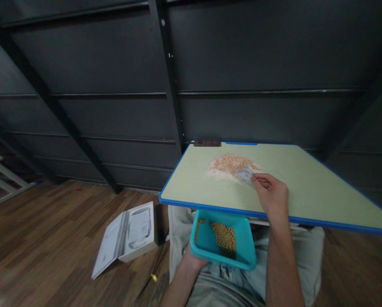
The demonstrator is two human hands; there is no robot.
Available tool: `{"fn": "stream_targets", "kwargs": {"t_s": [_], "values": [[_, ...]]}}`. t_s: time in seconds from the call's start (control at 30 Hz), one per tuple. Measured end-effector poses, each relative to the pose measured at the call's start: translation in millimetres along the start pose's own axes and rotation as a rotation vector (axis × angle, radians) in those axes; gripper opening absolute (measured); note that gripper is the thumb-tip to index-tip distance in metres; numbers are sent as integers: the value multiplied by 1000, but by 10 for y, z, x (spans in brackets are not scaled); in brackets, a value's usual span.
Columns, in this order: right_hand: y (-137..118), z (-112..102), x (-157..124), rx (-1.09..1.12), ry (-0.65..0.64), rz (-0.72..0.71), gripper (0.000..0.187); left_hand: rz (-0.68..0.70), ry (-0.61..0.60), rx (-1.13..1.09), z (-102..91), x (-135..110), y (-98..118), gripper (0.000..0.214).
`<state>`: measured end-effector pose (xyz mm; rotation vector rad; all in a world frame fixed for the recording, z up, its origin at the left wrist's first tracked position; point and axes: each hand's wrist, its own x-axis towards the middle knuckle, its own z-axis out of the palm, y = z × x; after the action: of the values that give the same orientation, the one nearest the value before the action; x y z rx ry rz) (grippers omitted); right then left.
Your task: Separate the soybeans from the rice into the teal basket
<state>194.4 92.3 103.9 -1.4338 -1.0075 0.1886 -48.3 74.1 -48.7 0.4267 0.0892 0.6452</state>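
Fingers of the left hand (194, 260) are hidden by the turquoise tub (206, 241) of round tan beans (225, 239), so their grip cannot be told. On the blue-edged tabletop (312, 187), yellow kernels (231, 161) lie among white grains (214, 172), where the right hand (274, 192) pinches a clear plastic piece (244, 174). Scooping seems underway; the next move calls for a steady wrist.

Loose, pale grey-green trousers (179, 230) spread from six o'clock round to four — wide-legged, softly creased; slightly darker grey cloth (222, 292) gathers in folds towards six; the forearms (283, 264) show sleeveless; right hand (270, 194) and left hand (195, 261) — both bare.
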Motion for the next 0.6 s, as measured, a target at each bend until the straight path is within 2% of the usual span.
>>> {"fn": "stream_targets", "kwargs": {"t_s": [0.17,0.43,0.6], "values": [[0,-15,-3,-23,-2,-22,28,-3,-54,12,26,-10,17,48],[-4,-9,7,-25,-27,-27,31,28,-9,62,-14,-5,2,49],[-37,-2,-7,36,-77,-25,30,22,-35,74,-31,15,-1,48]]}}
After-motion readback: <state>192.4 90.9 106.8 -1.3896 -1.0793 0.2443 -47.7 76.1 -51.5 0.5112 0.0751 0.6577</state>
